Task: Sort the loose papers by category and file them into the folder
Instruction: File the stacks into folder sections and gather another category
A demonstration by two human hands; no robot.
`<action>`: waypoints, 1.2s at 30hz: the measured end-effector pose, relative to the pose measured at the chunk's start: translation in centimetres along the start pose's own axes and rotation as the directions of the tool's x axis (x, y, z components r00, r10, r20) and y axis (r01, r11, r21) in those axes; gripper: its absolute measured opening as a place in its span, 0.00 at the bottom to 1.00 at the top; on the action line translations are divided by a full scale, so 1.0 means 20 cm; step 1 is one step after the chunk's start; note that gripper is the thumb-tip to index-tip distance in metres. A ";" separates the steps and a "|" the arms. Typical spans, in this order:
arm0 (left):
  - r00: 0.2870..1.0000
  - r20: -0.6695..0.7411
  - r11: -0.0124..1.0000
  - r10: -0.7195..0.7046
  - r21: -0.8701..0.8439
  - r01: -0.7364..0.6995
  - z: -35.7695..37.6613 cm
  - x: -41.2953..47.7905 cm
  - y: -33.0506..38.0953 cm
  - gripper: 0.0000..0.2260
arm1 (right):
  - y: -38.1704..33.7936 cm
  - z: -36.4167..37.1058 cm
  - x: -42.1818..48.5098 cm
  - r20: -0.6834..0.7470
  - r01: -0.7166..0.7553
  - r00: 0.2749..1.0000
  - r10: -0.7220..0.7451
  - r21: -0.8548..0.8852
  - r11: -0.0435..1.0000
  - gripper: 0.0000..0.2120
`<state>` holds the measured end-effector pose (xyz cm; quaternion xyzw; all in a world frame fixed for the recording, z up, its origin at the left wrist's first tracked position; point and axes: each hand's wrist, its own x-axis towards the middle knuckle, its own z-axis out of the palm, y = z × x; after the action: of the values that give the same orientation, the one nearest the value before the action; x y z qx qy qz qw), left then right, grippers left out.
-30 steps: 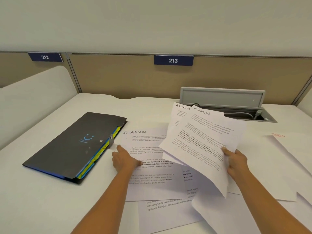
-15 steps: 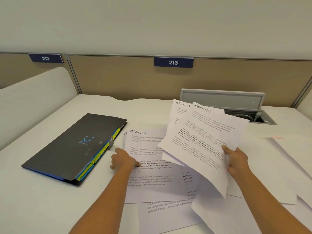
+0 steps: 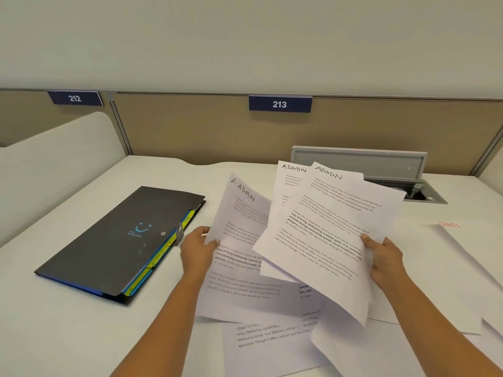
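My right hand (image 3: 383, 257) grips two printed sheets headed ADMIN (image 3: 326, 221), held tilted above the desk. My left hand (image 3: 197, 247) pinches the left edge of a third ADMIN sheet (image 3: 239, 213), its top lifted off the desk and curling up. A closed black expanding folder (image 3: 119, 240) with blue and yellow tabbed dividers lies to the left of my left hand. More printed sheets (image 3: 269, 336) lie on the desk under the lifted ones. A sheet with a red heading (image 3: 451, 232) lies at the right.
The white desk (image 3: 68, 322) ends at a tan partition (image 3: 190, 126) with number plates 212 and 213. A grey cable hatch (image 3: 359, 161) stands open at the back right. A white curved divider (image 3: 54, 164) borders the left side.
My left hand has taken hold of the ADMIN sheet that lay flat and raised its top edge off the desk. The right hand's sheets have stayed about where they were.
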<state>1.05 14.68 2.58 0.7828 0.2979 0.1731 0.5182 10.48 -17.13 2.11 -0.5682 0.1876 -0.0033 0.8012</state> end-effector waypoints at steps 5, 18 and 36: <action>0.998 0.065 0.917 -0.004 -0.397 0.030 -0.07 0.01 0.06 0.15 | 0.00 0.11 -0.06 0.104 -0.008 0.994 0.011 -0.023 1.000 0.15; 0.973 0.228 0.734 -0.019 -0.658 0.168 -0.12 -0.04 0.12 0.12 | 0.07 0.37 -0.17 0.236 -0.028 0.970 0.056 -0.120 0.992 0.03; 0.925 0.369 0.809 0.091 -0.569 0.148 -0.21 -0.05 0.21 0.11 | -0.03 0.54 -0.28 0.543 0.192 0.839 -0.038 -0.230 0.954 0.08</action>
<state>-0.96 15.86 8.08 0.5978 0.1358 0.0939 0.7844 8.63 -6.37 7.35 -0.6627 -0.0783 0.1317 0.7331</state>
